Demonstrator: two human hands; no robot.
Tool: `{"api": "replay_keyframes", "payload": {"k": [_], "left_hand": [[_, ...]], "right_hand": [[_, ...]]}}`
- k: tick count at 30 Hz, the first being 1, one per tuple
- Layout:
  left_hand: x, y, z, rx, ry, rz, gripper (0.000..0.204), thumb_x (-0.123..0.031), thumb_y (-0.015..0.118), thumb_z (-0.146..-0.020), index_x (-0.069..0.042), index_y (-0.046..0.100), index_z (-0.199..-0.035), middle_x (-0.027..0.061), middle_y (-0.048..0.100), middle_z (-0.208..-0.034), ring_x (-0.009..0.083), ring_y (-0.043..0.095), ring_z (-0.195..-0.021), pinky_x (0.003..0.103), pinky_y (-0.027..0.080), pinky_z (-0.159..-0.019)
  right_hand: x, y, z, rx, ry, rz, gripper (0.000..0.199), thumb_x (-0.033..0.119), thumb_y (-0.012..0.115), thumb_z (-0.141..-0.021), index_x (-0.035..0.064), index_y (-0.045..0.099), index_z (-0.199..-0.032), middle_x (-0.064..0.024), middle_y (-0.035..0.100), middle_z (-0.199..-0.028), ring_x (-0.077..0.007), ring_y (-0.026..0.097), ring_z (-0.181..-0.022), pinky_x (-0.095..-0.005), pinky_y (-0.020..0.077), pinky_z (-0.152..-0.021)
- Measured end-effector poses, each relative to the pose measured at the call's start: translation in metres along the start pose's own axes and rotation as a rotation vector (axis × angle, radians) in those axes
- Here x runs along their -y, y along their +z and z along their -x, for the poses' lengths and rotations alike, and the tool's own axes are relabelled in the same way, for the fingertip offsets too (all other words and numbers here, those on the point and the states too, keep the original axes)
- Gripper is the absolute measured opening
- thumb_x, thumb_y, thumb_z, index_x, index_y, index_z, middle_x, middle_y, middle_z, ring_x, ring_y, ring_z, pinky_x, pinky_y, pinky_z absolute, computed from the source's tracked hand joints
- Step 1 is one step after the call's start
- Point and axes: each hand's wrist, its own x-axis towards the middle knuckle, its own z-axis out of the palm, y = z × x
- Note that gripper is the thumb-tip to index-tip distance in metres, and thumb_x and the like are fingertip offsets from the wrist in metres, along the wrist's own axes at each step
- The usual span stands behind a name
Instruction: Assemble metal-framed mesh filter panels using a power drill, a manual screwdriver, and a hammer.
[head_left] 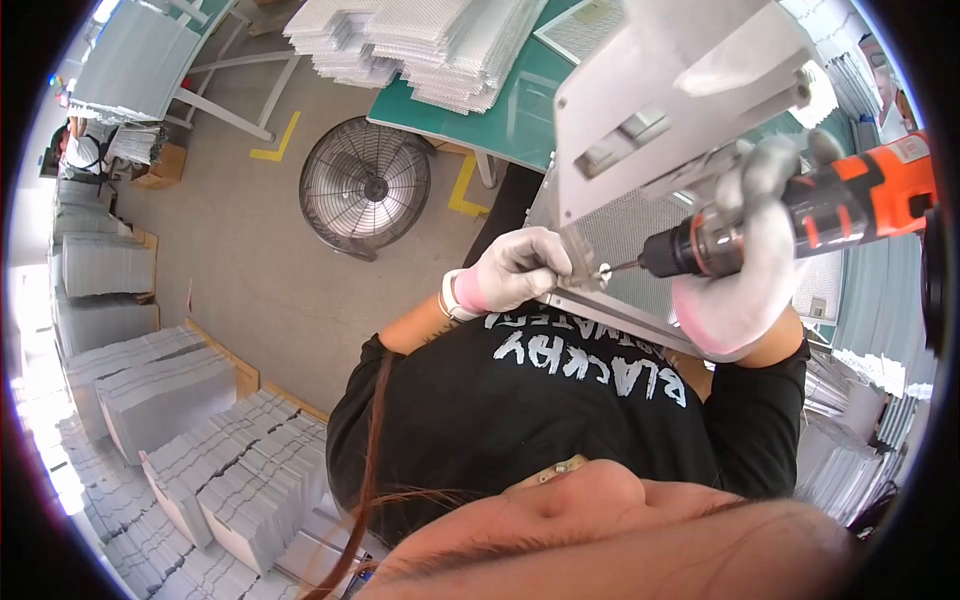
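Observation:
My right hand (745, 290), in a white glove with a pink cuff, is wrapped round an orange and black cordless drill (835, 208). The drill lies sideways, its thin bit (626, 266) pointing left. At the bit's tip is a small pale round part (604, 271), too small to name. My left hand (515, 268), gloved alike, has its thumb and fingers closed on a small metal bracket (582, 262) beside that tip. Both hands are over the near edge of a metal-framed mesh panel (640, 235). A white metal housing (610, 110) with a rectangular slot stands above the panel.
Stacked white mesh panels (430, 45) lie on a green-topped table (490, 125) ahead. A round black floor fan (366, 188) stands left of it. Piles of grey-white panels (165, 395) line the left side, and more sheets (875, 310) are stacked at the right.

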Motion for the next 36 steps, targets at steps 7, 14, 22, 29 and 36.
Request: {"api": "replay_keyframes", "payload": {"k": [7, 14, 22, 29, 36], "left_hand": [[0.002, 0.005, 0.011, -0.051, 0.088, -0.205, 0.012, -0.011, 0.066, -0.095, -0.001, 0.064, -0.101, 0.0052, 0.061, -0.099, 0.0100, 0.061, -0.081, 0.026, 0.051, -0.072], [0.009, -0.004, 0.011, -0.044, 0.176, -0.226, 0.016, -0.016, 0.068, -0.096, -0.001, 0.064, -0.101, 0.0045, 0.062, -0.099, 0.0093, 0.062, -0.083, 0.026, 0.052, -0.073], [0.009, -0.005, 0.012, -0.082, 0.090, -0.205, 0.020, -0.019, 0.070, -0.096, -0.001, 0.063, -0.102, 0.0049, 0.062, -0.100, 0.0099, 0.062, -0.084, 0.026, 0.051, -0.073], [-0.003, 0.001, 0.004, -0.107, 0.197, -0.191, 0.019, -0.018, 0.064, -0.098, -0.001, 0.061, -0.105, 0.0122, 0.064, -0.107, 0.0147, 0.060, -0.095, 0.030, 0.050, -0.085], [-0.009, 0.018, -0.014, -0.131, 0.354, -0.284, 0.028, -0.024, 0.059, -0.101, -0.002, 0.060, -0.117, 0.0178, 0.062, -0.117, 0.0208, 0.059, -0.105, 0.035, 0.049, -0.091]], "right_hand": [[-0.012, -0.010, 0.011, 0.180, 0.040, -0.011, 0.078, -0.011, 0.055, -0.085, 0.0199, 0.025, -0.150, -0.0066, 0.053, -0.096, -0.0128, 0.055, -0.067, -0.0266, 0.0496, -0.053], [-0.007, -0.022, 0.018, 0.310, 0.118, 0.045, 0.093, -0.020, 0.051, -0.078, 0.0216, 0.018, -0.154, -0.0070, 0.052, -0.097, -0.0145, 0.056, -0.067, -0.0285, 0.0514, -0.056], [-0.015, 0.000, 0.019, -0.011, 0.218, -0.158, 0.079, -0.013, 0.060, -0.082, 0.0161, 0.025, -0.146, -0.0054, 0.054, -0.093, -0.0141, 0.055, -0.066, -0.0262, 0.0492, -0.053], [0.002, -0.006, -0.032, 0.021, -0.005, 0.407, 0.036, 0.012, 0.053, -0.098, -0.0072, 0.049, -0.129, -0.0040, 0.057, -0.095, -0.0084, 0.054, -0.079, -0.0263, 0.0473, -0.070], [0.042, -0.012, -0.074, -0.245, -0.319, 0.494, 0.034, 0.016, 0.047, -0.103, -0.0095, 0.056, -0.123, -0.0066, 0.064, -0.096, -0.0142, 0.061, -0.084, -0.0286, 0.0492, -0.074]]}}
